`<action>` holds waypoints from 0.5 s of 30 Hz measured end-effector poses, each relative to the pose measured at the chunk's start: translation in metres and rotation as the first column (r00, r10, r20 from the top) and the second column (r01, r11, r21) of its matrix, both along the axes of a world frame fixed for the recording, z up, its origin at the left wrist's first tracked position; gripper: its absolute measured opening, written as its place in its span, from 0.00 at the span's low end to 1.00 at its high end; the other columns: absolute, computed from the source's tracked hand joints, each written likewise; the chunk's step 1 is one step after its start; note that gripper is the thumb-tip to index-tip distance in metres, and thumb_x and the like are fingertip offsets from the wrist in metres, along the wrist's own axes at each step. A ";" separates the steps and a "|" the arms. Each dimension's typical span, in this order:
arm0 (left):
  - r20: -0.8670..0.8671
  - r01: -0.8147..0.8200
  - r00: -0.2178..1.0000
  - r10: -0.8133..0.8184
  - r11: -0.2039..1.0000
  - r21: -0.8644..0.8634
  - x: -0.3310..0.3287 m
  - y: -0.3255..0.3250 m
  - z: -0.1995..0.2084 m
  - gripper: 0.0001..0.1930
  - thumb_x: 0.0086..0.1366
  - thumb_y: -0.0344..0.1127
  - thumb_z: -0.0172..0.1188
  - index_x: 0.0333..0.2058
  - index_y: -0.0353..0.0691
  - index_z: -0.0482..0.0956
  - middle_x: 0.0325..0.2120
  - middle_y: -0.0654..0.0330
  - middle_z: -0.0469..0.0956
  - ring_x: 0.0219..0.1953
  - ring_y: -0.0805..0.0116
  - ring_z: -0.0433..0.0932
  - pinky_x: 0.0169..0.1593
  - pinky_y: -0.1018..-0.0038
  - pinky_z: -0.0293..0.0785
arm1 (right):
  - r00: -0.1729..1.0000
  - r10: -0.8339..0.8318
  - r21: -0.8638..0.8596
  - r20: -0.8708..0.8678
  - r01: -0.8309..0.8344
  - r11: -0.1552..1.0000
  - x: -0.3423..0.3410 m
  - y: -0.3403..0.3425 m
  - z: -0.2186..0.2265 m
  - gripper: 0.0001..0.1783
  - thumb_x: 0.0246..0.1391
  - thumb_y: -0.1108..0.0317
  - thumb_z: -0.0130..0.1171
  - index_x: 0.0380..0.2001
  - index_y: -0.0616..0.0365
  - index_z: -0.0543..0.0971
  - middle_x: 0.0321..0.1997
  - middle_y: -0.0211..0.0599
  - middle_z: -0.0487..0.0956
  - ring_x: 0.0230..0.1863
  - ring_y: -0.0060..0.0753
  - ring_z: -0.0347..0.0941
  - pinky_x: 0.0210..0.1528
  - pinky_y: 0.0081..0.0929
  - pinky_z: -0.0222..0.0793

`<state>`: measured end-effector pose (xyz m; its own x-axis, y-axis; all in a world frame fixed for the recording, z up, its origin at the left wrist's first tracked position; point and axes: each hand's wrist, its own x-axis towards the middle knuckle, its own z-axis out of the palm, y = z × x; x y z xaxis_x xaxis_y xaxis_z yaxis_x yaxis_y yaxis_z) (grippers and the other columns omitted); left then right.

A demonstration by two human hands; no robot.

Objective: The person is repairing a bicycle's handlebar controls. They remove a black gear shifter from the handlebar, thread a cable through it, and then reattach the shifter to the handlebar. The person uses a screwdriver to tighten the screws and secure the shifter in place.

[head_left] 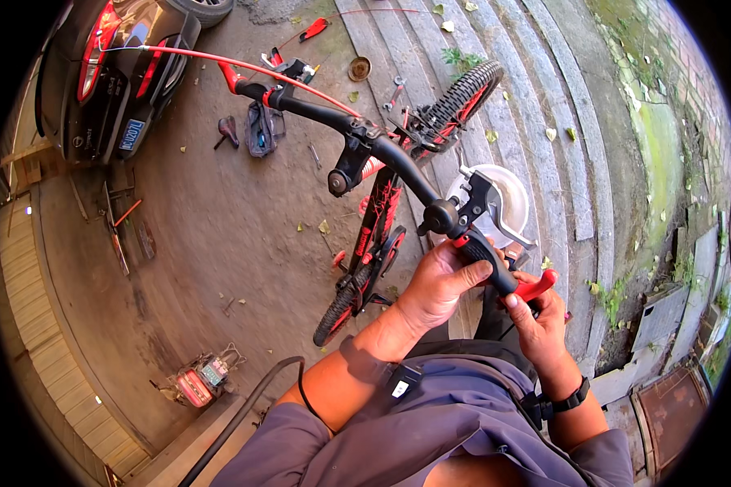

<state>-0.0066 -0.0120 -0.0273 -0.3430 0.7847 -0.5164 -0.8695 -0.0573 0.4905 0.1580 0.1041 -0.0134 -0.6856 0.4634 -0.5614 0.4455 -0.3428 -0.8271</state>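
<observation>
Steadying: left hand (440, 286), fingers wrapped around the black grip (494, 266), probably keeping the handlebar (410, 176) from swinging.
Grip's red end (538, 286): grasped by the right hand's (543, 326) fingers, perhaps for leverage.
Bicycle frame (375, 213): left of the hands, below the handlebar.
Ground (244, 231): bare, dusty, beside long stone slabs (562, 162) with scattered leaves.
Yard: dark car (97, 77) upper left; white bucket (521, 191) beyond the grip.

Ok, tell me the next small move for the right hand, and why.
Probably a slight twist of the red curved piece with the right hand, to test its fit: that hand already holds it at the end of the black grip, and the left hand is on the grip to brace it. Whether it is fully seated, I can't tell.
</observation>
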 end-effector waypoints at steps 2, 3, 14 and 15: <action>0.011 0.002 1.000 -0.002 1.000 -0.009 0.001 0.000 -0.001 0.12 0.67 0.28 0.62 0.49 0.36 0.77 0.45 0.56 0.80 0.50 0.64 0.79 0.55 0.66 0.77 | 1.000 -0.014 -0.010 -0.018 0.014 1.000 0.000 0.001 0.002 0.18 0.59 0.65 0.67 0.48 0.66 0.79 0.35 0.29 0.83 0.39 0.20 0.76 0.47 0.24 0.71; -0.011 0.014 1.000 -0.014 1.000 -0.015 0.001 0.000 -0.002 0.12 0.67 0.28 0.62 0.49 0.36 0.77 0.45 0.56 0.80 0.50 0.64 0.79 0.55 0.66 0.77 | 0.999 -0.023 -0.014 -0.025 0.022 1.000 -0.001 0.001 0.003 0.17 0.59 0.66 0.67 0.47 0.66 0.80 0.35 0.29 0.83 0.39 0.20 0.76 0.47 0.24 0.71; 0.028 0.031 0.999 -0.031 0.999 0.010 -0.001 -0.005 -0.011 0.19 0.66 0.32 0.66 0.53 0.36 0.74 0.47 0.55 0.78 0.53 0.58 0.78 0.59 0.59 0.75 | 1.000 -0.003 -0.024 -0.025 0.002 1.000 -0.004 0.002 0.002 0.09 0.57 0.68 0.68 0.36 0.63 0.81 0.38 0.37 0.83 0.46 0.28 0.78 0.51 0.31 0.72; 0.026 0.029 0.999 -0.029 1.000 0.005 -0.001 -0.005 -0.011 0.19 0.66 0.32 0.66 0.53 0.36 0.73 0.47 0.55 0.78 0.54 0.58 0.78 0.59 0.59 0.76 | 1.000 0.021 -0.027 -0.018 -0.021 0.999 -0.002 0.003 0.000 0.09 0.57 0.68 0.68 0.36 0.63 0.81 0.38 0.38 0.83 0.47 0.29 0.78 0.52 0.31 0.71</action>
<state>-0.0073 -0.0170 -0.0383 -0.3065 0.7964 -0.5214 -0.8832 -0.0336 0.4678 0.1558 0.1068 -0.0139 -0.7050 0.4335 -0.5612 0.4381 -0.3561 -0.8254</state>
